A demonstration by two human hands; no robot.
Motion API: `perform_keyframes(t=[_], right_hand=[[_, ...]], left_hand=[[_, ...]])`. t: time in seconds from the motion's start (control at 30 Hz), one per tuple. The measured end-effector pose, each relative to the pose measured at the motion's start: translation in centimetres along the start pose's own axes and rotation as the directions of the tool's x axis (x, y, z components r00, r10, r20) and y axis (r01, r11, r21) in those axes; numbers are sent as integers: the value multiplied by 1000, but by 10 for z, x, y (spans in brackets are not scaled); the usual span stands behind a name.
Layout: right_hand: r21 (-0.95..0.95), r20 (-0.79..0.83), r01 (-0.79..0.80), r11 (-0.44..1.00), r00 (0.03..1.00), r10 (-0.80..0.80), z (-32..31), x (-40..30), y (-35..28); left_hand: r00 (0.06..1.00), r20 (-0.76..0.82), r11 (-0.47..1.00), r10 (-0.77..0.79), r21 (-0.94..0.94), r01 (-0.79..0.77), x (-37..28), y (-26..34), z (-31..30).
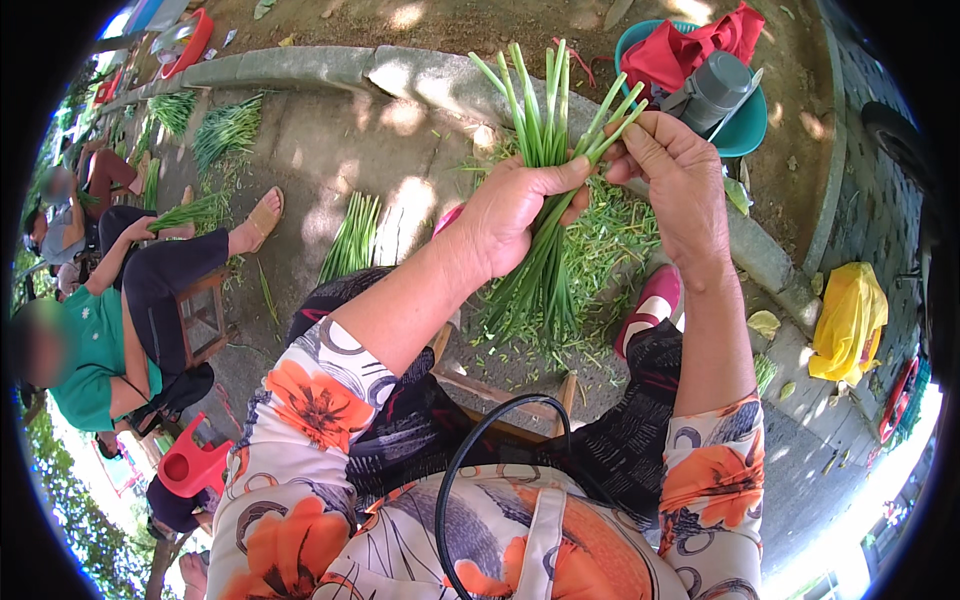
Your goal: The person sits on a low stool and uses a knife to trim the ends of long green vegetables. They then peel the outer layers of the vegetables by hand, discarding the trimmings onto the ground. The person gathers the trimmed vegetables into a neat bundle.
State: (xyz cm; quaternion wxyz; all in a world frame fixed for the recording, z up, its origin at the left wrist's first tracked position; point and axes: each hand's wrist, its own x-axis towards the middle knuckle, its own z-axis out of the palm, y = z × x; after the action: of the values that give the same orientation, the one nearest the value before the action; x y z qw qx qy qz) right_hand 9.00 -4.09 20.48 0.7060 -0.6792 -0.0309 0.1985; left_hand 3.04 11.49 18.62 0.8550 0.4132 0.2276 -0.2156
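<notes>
My left hand (pixel 514 206) grips a bunch of long green stalks, likely garlic chives (pixel 551 285), around its middle. The pale cut ends fan out toward the top and the leafy ends hang below. At the upper right of the bunch, my right hand (pixel 675 169) pinches a stalk near its pale end between thumb and fingers. Beneath the bunch, loose green trimmings (pixel 611 232) cover the ground between my feet. Another bunch of stalks (pixel 352 236) lies on the pavement at the left, beside my knee.
A stone curb (pixel 307 67) runs across behind the hands. Beyond it stands a teal basket (pixel 754 131) with a red bag (pixel 694 49) and a grey flask (pixel 718 80). A yellow bag (pixel 847 322) lies right. Seated people are at left, one holding stalks (pixel 191 210).
</notes>
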Motion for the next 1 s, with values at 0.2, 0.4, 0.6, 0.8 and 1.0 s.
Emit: perform_keyframes(t=[0.2,0.4,0.6,0.8,1.0], right_hand=[[-343,-55,119,932,988,-147,4,-4,-2],[-672,-5,282,685,923,-385,-2,-7,-2],[-515,-45,259,817,944,-328,-2,-5,1],[-541,4,262,799,951,-309,-5,-4,-2],[-295,-5,185,937,981,-196,-2,-4,-4]], left_hand=[[999,-48,999,14,34,-12,-1,-5,1],[999,-31,998,-18,57,20,-2,-4,1],[1000,-2,1000,5,28,-4,-2,-2,0],[999,33,1000,-25,-18,26,-3,0,-4],[996,55,997,-66,-40,68,-3,1,-6]])
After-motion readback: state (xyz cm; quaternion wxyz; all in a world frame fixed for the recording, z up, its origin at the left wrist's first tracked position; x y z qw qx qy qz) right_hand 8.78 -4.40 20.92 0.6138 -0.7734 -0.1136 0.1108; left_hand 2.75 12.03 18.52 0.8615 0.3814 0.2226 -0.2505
